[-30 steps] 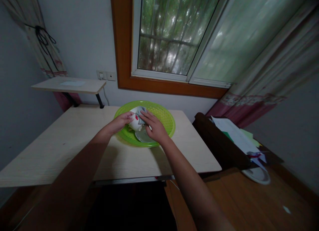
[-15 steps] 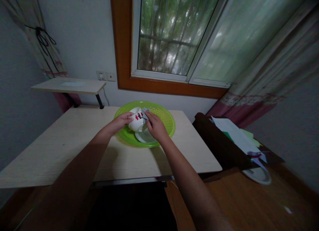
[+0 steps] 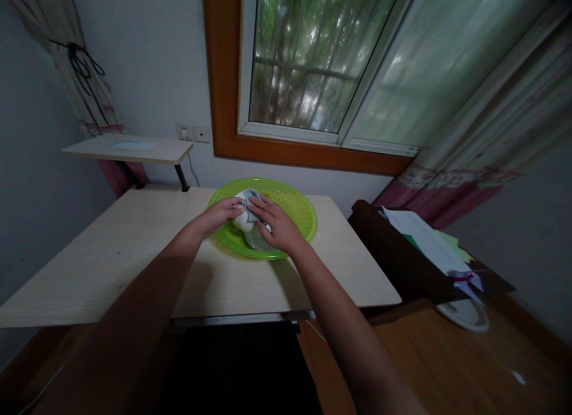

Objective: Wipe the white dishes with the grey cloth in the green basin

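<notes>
My left hand (image 3: 220, 215) pinches the left side of a white cup (image 3: 243, 222) with its thumb and fingers, holding it tilted over a green plastic basket (image 3: 308, 215). A grey cloth (image 3: 252, 205) lies over the cup's right and upper surface. My right hand (image 3: 277, 225) presses this cloth onto the cup, its fingers bent across it. Below the cup, a clear dish (image 3: 257, 242) rests in the basket, partly hidden by the right hand. The cup's red print is covered by the cloth and fingers.
The basket stands on a pale wooden table (image 3: 147, 236). A raised shelf (image 3: 129, 149) on black legs is at its back left. A window (image 3: 322, 63) lies behind. To the right, papers (image 3: 420, 236) rest on a dark brown piece of furniture (image 3: 384, 254).
My right hand and the cloth have slid left across the cup, covering the red print that showed before. My left hand still holds the cup. The view has shifted slightly.
</notes>
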Available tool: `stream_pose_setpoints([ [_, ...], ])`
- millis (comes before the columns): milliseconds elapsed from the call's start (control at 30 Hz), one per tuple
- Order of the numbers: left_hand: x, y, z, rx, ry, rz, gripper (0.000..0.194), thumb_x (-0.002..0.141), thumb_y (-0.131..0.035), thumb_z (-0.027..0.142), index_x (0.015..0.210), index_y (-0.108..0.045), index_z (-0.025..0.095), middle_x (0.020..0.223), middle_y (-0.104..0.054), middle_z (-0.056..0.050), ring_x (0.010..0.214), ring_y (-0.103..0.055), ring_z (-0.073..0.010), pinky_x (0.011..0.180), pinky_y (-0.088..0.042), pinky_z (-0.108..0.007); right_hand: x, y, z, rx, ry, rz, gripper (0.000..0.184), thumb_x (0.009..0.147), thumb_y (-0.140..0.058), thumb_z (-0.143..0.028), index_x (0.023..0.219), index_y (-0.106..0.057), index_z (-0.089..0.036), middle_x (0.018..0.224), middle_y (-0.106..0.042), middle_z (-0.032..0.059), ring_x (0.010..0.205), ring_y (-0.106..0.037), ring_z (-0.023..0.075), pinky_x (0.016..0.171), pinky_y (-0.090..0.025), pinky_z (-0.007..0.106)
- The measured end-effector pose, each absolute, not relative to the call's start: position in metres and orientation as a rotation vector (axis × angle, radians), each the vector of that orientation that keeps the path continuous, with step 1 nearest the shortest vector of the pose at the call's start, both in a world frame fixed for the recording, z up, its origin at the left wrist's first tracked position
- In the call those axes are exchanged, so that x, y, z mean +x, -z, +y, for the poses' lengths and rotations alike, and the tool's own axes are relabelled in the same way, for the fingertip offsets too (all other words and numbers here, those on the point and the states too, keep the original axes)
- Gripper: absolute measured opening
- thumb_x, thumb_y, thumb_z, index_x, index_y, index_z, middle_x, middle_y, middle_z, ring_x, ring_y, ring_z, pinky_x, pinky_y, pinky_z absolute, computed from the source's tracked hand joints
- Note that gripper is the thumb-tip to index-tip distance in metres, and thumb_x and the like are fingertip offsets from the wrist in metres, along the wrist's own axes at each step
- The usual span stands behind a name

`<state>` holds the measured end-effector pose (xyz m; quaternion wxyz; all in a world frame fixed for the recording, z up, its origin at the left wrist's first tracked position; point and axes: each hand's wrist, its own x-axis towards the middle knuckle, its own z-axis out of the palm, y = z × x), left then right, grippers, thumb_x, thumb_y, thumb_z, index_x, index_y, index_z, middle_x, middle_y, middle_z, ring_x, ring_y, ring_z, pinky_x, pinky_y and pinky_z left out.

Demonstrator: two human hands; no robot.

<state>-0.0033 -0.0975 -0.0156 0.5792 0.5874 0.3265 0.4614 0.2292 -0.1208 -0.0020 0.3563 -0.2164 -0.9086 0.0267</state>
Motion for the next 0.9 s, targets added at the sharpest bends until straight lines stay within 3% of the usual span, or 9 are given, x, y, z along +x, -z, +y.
stream_pose_setpoints([
  [200, -0.002, 0.014, -0.099, 1.344, -1.071, 0.744, 0.038, 0.070, -0.081, 0.027, 0.103, -0.072, 0.010, 0.093, -0.073, -0.009, 0.078, -0.063, -0.0166, 0.075, -0.048, -0.028, 0.228, 0.008, -0.116, -0.706, -0.096, -2.246, 0.050, 0.100, -0.050, -0.025, 0.150, -0.049, -0.027, 0.157, -0.047, 0.0061, 0.150, -0.037, 0.0248, 0.124, -0.031, 0.052],
  [333, -0.004, 0.012, -0.102, 1.304, -1.073, 0.757, 0.041, 0.069, -0.081, 0.026, 0.105, -0.071, 0.009, 0.093, -0.074, -0.010, 0.079, -0.065, -0.0177, 0.074, -0.049, -0.028, 0.230, 0.013, -0.109, -0.860, -0.144, -2.121, 0.048, 0.102, -0.048, -0.033, 0.148, -0.050, -0.021, 0.151, -0.053, 0.0116, 0.142, -0.049, 0.0244, 0.122, -0.036, 0.046],
  [500, -0.004, 0.011, -0.104, 1.263, -1.112, 0.771, 0.039, 0.069, -0.081, 0.025, 0.103, -0.071, 0.010, 0.094, -0.075, -0.009, 0.081, -0.066, -0.0174, 0.076, -0.050, -0.027, 0.231, 0.020, -0.100, -0.961, -0.221, -2.029, 0.044, 0.102, -0.043, -0.028, 0.144, -0.055, -0.018, 0.143, -0.061, 0.0130, 0.134, -0.056, 0.0236, 0.119, -0.040, 0.044],
  [733, -0.004, 0.011, -0.103, 1.247, -1.162, 0.773, 0.034, 0.070, -0.078, 0.019, 0.101, -0.070, 0.010, 0.092, -0.074, -0.008, 0.082, -0.066, -0.0170, 0.075, -0.051, -0.026, 0.234, 0.015, -0.106, -0.742, -0.184, -2.125, 0.054, 0.094, -0.045, -0.012, 0.146, -0.054, -0.025, 0.153, -0.052, 0.0064, 0.144, -0.046, 0.0223, 0.122, -0.035, 0.049],
  [900, -0.001, 0.009, -0.104, 1.230, -1.171, 0.735, 0.034, 0.070, -0.078, 0.019, 0.101, -0.070, 0.010, 0.092, -0.073, -0.009, 0.080, -0.065, -0.0161, 0.075, -0.051, -0.026, 0.236, 0.007, -0.115, -0.542, -0.157, -2.240, 0.055, 0.089, -0.045, -0.007, 0.136, -0.063, -0.029, 0.147, -0.058, 0.0012, 0.148, -0.040, 0.0220, 0.121, -0.035, 0.055],
])
